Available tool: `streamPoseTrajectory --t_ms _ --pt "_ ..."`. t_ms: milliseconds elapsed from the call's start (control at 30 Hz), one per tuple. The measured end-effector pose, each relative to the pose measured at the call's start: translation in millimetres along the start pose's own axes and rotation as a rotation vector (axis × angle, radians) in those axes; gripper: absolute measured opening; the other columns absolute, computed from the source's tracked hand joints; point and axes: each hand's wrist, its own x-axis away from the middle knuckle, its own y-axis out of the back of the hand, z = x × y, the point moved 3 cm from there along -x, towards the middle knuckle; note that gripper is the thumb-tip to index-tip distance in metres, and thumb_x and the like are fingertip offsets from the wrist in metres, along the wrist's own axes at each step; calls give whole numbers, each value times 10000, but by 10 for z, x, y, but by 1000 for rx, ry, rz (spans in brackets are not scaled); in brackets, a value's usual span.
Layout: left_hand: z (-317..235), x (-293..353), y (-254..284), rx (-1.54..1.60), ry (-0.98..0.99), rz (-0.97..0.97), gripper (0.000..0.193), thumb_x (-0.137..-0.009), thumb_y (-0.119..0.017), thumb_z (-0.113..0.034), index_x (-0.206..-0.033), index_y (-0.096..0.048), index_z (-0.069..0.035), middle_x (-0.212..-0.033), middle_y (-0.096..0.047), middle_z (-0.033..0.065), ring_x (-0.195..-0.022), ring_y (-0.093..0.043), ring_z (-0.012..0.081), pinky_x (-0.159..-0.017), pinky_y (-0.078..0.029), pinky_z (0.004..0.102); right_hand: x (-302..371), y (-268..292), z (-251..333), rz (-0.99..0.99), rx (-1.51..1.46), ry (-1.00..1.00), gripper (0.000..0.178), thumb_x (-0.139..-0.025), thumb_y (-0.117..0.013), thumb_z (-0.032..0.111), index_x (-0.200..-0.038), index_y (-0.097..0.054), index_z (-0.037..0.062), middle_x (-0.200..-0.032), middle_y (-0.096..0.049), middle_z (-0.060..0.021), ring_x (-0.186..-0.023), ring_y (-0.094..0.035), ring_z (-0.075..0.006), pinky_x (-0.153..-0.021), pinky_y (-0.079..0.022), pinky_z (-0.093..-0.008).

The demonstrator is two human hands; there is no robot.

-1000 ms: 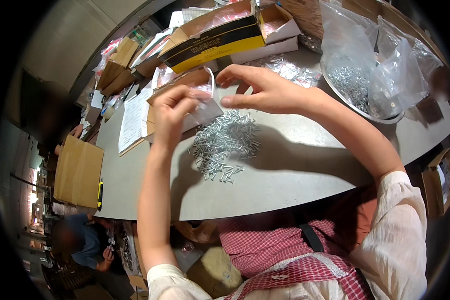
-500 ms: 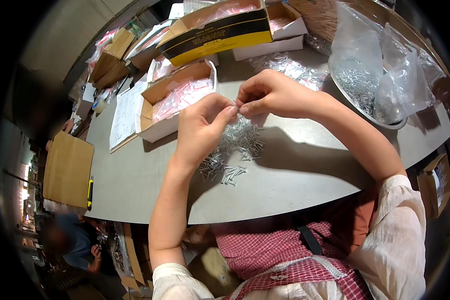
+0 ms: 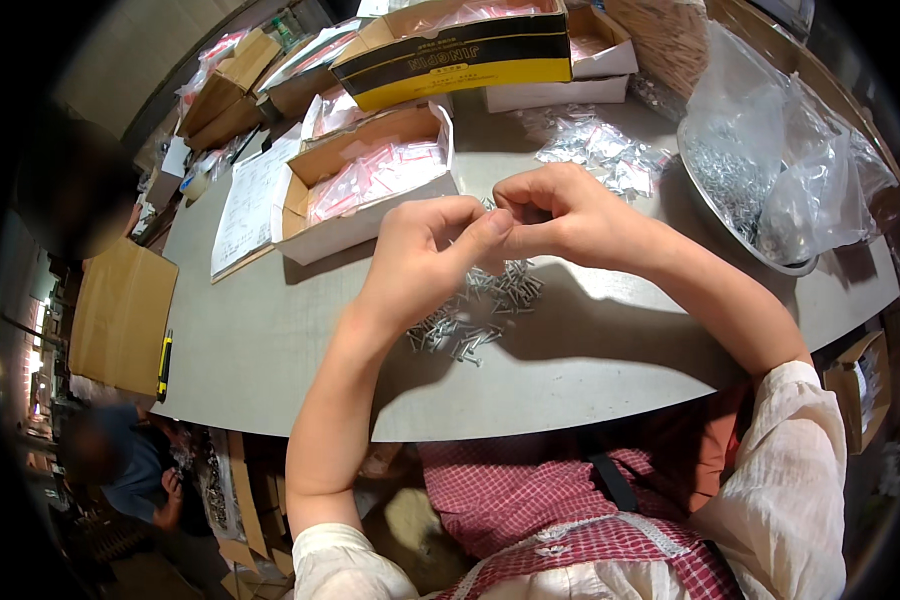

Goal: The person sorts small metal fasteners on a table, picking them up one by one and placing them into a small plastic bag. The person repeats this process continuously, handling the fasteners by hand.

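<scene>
My left hand (image 3: 420, 250) and my right hand (image 3: 575, 220) meet above the table, fingers pinched together with the thumbs touching or nearly so. Whatever is between the fingertips is hidden or too small to make out. Beneath them lies a loose pile of silver screws (image 3: 515, 288), partly covered by my left hand. Just beyond my left hand stands an open white cardboard box (image 3: 375, 218) holding flat clear plastic bags with red edges (image 3: 385, 175). Past my right hand several clear small bags (image 3: 610, 150) lie heaped on the tabletop.
A metal bowl (image 3: 710, 208) of small metal parts, with plastic bags over it, stands at right. A black-and-yellow box (image 3: 460, 65) is at the back. Papers (image 3: 250, 215) lie left, and a yellow cutter (image 3: 165, 365) by a carton (image 3: 120, 315). A co-worker (image 3: 135, 470) sits lower left.
Both hands have drawn closer together, the thumbs now overlapping in view. The whole view has shifted slightly, and the screw pile remains on the table.
</scene>
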Motion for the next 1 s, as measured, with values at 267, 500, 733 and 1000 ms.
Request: streamPoseTrajectory --t_ms 267,500,733,1000 --pt "74 -19 50 225 93 33 239 -941 -654 -194 -1007 -715 28 -834 -724 52 -767 -652 101 -703 -504 253 -14 41 49 46 -281 -80 245 -865 -737 134 -715 -591 8 -689 -629 -13 -688 -542 -57 -629 -425 -257" --pt "40 -42 55 -83 -88 -151 130 -907 -667 -118 -965 -717 -14 -818 -741 89 -747 -691 110 -670 -528 271 -35 72 -4 -27 171 94 222 -905 -714 197 -912 -647 -15 -694 -636 -71 -649 -578 -125 -601 -455 -306" --pt "95 -31 -5 -52 -61 -153 137 -917 -657 -108 -935 -707 19 -767 -734 119 -709 -723 132 -664 -548 260 1 70 37 32 130 -97 167 -949 -676 151 -950 -645 -14 -791 -674 -49 -703 -644 -80 -591 -545 -251" --pt "51 -20 -31 156 16 -68 130 -936 -662 -96 -962 -689 29 -806 -733 74 -768 -694 110 -684 -544 259 36 73 141 -5 241 -21 261 -901 -727 222 -829 -605 2 -639 -556 -16 -587 -498 -82 -510 -388 -264"
